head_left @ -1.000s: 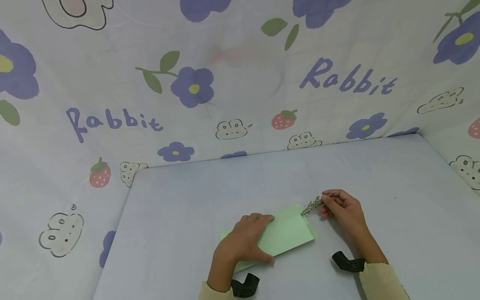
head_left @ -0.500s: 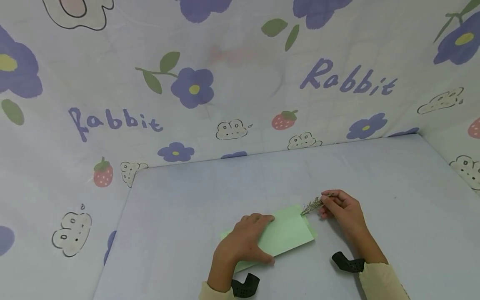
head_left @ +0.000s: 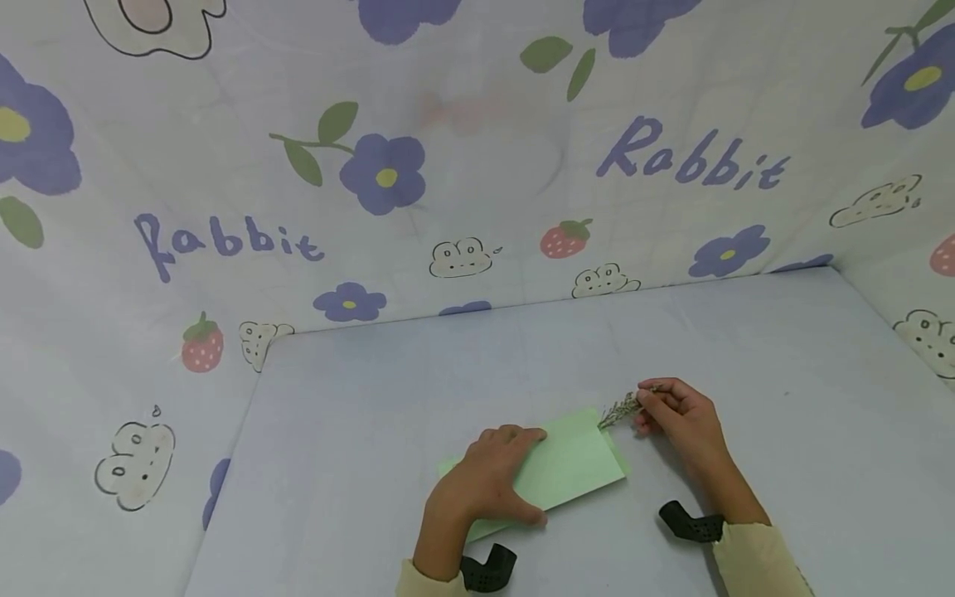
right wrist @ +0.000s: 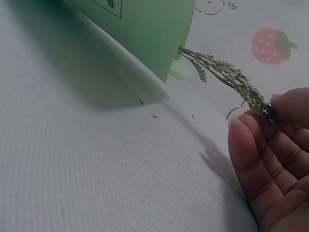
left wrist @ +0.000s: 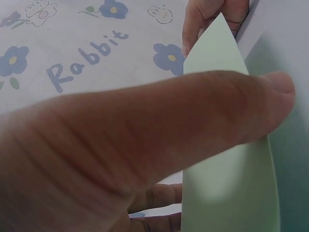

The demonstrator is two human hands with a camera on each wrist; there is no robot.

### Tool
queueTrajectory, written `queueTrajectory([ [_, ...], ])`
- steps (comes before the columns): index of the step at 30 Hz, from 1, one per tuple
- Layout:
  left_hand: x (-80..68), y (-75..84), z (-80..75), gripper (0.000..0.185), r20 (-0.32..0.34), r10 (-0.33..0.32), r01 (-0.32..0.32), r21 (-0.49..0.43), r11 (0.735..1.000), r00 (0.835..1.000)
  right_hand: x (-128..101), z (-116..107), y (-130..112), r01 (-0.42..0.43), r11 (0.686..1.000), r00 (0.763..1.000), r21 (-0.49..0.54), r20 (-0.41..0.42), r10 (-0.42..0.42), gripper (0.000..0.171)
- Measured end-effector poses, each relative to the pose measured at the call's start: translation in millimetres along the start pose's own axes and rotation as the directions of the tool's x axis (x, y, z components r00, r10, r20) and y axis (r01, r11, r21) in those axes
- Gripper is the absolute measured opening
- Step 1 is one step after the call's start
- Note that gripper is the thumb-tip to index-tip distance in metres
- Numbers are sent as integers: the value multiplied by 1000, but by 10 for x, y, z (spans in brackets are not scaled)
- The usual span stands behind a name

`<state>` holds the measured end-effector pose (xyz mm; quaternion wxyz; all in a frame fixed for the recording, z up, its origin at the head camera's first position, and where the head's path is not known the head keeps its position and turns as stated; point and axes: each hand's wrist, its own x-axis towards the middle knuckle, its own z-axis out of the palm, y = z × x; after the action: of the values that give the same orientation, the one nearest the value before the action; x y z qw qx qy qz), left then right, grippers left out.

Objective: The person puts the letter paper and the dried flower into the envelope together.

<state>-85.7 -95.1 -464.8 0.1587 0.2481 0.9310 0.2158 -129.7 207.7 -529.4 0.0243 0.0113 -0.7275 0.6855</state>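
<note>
In the head view a light green paper envelope (head_left: 574,468) lies slantwise above the white surface. My left hand (head_left: 488,477) grips it across its width, thumb at the near edge and fingers at the far one; the left wrist view shows the thumb in front of the paper. A dried plant sprig (right wrist: 231,77) sticks out from the envelope's right end, where its thin stems meet the paper. My right hand (head_left: 682,414) pinches the sprig's tip between thumb and fingers. How far the stems reach inside is hidden.
Small dark crumbs (right wrist: 155,117) lie on the white cloth surface (head_left: 373,414). Behind it and at both sides hangs a patterned cloth (head_left: 485,166) with flowers and strawberries. Each wrist wears a black device (head_left: 488,570).
Almost nothing differs. My right hand has shifted very slightly left with the sprig; the left hand and the envelope stay in place.
</note>
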Motion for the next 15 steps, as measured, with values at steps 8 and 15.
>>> queueTrajectory([
  [8,-5,5,15,97,-8,4,-4,1,1000,1000,-1,2,10,14,1000,1000,-20,5,-14,39],
  [15,-6,18,30,96,-9,3,-3,1,1000,1000,-18,2,-7,17,1000,1000,-5,11,-17,38],
])
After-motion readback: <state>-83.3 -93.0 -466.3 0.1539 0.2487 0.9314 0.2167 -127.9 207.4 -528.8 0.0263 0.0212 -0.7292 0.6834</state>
